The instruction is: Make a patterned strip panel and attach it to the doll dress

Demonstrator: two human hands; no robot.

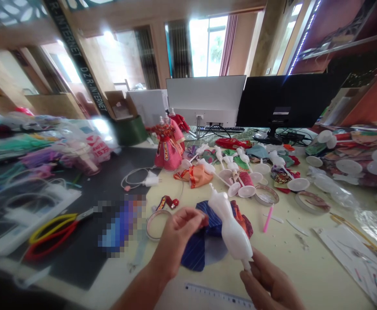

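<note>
My right hand [269,280] grips the short stem at the bottom of a small white mannequin torso [232,226], which tilts up to the left over the table. To its left, my left hand [183,228] is raised with thumb and fingertips pressed together; what they hold, if anything, is too small to make out. Dark blue striped cloth [193,252] lies beneath the torso and beside my left hand, with orange-red patterned cloth [241,215] partly hidden behind the torso. A roll of tape [149,226] lies just behind my left wrist.
Scissors [51,234] with red and yellow handles lie left on a dark mat [110,165]. Further back are a dressed mannequin [167,150], several white mannequins on stands and two monitors [206,97]. A pink stick [268,218] is at right, a ruler [217,295] at the front edge.
</note>
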